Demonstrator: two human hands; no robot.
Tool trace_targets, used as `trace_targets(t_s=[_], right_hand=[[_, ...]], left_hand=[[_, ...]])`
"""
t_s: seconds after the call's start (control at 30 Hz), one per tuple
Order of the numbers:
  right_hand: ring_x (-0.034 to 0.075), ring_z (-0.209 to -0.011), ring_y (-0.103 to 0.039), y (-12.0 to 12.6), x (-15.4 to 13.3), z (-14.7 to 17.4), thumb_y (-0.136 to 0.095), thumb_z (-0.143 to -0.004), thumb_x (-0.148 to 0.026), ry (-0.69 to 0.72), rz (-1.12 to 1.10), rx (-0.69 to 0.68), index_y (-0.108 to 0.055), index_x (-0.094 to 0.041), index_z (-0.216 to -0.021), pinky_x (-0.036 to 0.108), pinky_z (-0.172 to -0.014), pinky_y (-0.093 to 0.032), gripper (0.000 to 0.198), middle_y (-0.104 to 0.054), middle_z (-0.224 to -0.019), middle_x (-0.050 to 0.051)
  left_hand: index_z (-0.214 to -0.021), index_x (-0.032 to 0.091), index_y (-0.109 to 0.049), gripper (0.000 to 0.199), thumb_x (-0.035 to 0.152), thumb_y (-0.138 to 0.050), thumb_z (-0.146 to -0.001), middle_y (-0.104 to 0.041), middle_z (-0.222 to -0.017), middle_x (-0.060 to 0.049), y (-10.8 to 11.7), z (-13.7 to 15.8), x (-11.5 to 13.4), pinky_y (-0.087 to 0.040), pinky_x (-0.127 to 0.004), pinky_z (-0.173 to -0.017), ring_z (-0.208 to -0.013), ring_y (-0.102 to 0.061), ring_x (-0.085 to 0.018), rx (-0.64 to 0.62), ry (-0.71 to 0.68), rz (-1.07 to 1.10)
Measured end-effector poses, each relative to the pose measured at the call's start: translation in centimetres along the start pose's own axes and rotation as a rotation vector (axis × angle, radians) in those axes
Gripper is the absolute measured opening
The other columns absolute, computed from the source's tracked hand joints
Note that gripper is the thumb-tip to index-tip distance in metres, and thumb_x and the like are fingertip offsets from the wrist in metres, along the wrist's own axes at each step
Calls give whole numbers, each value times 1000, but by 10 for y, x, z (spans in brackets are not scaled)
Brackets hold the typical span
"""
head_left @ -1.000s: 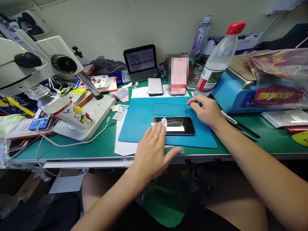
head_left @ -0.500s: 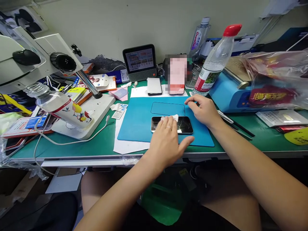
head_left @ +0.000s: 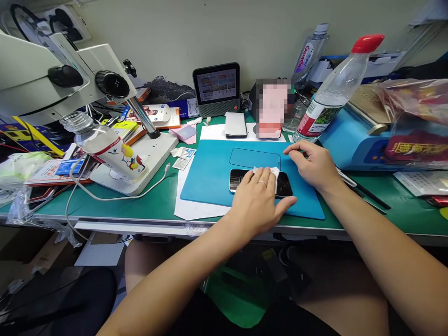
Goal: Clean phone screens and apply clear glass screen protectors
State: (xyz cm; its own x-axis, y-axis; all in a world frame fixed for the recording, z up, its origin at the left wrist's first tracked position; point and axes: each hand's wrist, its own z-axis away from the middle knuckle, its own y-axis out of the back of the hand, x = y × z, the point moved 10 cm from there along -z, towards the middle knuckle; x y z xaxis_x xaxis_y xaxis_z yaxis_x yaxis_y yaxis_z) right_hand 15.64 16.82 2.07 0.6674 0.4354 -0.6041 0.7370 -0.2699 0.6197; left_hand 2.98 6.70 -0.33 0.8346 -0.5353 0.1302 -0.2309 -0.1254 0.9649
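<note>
A phone [head_left: 284, 184] with a black, glossy screen lies face up on the blue mat [head_left: 206, 179]. My left hand [head_left: 255, 198] lies across it, fingers flat, pressing a crumpled white wipe [head_left: 276, 173] against the screen. Just behind the phone rests a clear, black-edged glass screen protector [head_left: 255, 157]. Beside that sheet's right end, my right hand [head_left: 311, 163] rests on the mat with loosely bent fingers and a gap between thumb and forefinger. Nothing shows in it.
On the left stand a microscope [head_left: 115, 84] and a glass bottle [head_left: 108, 149] on its base. A white cable [head_left: 115, 198] trails near the front edge. Behind the mat are a smart display [head_left: 219, 88] and a white phone-sized item [head_left: 235, 125]. A red-capped bottle [head_left: 325, 109], blue machine [head_left: 345, 140] and tweezers [head_left: 367, 191] are right.
The view has shifted, so everything appears farther right. Along the phone's screen, my left hand has slid the wipe to the right. My right hand stays by the glass protector.
</note>
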Motion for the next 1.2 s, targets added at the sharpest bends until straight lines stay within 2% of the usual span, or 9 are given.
trace_targets(t_s=[0.2, 0.4, 0.57, 0.67, 0.9, 1.0, 1.1, 1.2], right_hand=[[26, -83, -67, -3, -2, 1, -55, -85, -19, -3, 6, -27, -69, -27, -77, 39, -71, -50, 18, -75, -89, 5], [26, -83, -68, -3, -1, 1, -56, -84, -20, -9, 0, -24, -69, -27, -77, 39, -69, -50, 17, -76, -88, 5], [28, -85, -69, -4, -4, 0, -56, -82, -19, 11, 1, -22, -70, -27, -76, 42, -75, -52, 17, -77, -89, 5], [27, -84, -69, -5, -6, 1, -55, -83, -19, 11, 13, -25, -70, -27, -77, 41, -74, -52, 17, -77, -89, 5], [27, -85, -69, -4, -3, 0, -55, -83, -19, 3, 3, -18, -70, -26, -77, 41, -77, -52, 18, -77, -89, 5], [27, -84, -69, -4, 1, 0, -54, -84, -20, -22, -1, -18, -70, -26, -77, 41, -74, -51, 18, -77, -89, 6], [27, -83, -69, -3, 2, 1, -54, -84, -20, -24, 1, -22, -70, -27, -77, 41, -72, -51, 19, -77, -90, 6], [27, -82, -69, -3, 1, 1, -54, -84, -20, -12, 7, -18, -70, -27, -78, 41, -71, -51, 19, -77, -89, 5]], left_hand=[[-156, 6, -38, 69, 55, -23, -109, -40, -161, -15, 5, 27, -45, -26, -47, -125, -152, -34, -29, -59, 68, -20], [-156, 5, -36, 69, 54, -27, -109, -33, -164, -16, 8, 55, -55, -29, -48, -125, -154, -28, -30, -69, 101, -40], [-158, 5, -31, 70, 54, -26, -108, -28, -166, -17, 9, 78, -44, -29, -48, -125, -156, -23, -30, -85, 74, -37], [-158, 4, -31, 73, 56, -27, -108, -27, -166, -18, 9, 81, -33, -28, -49, -126, -156, -23, -30, -83, 50, -28], [-156, 0, -36, 88, 70, -26, -103, -34, -163, -19, -2, 42, 35, -22, -42, -128, -154, -28, -31, -56, -78, 45], [-155, -4, -35, 96, 74, -27, -100, -35, -163, -21, -6, 26, 53, -22, -42, -128, -154, -29, -33, -26, -44, 37], [-156, -3, -35, 96, 74, -28, -100, -34, -163, -20, -6, 25, 55, -24, -42, -128, -154, -28, -32, -10, -24, 38], [-155, 1, -39, 90, 72, -27, -101, -36, -163, -18, 0, 37, 40, -26, -42, -127, -154, -30, -31, -5, -28, 50]])
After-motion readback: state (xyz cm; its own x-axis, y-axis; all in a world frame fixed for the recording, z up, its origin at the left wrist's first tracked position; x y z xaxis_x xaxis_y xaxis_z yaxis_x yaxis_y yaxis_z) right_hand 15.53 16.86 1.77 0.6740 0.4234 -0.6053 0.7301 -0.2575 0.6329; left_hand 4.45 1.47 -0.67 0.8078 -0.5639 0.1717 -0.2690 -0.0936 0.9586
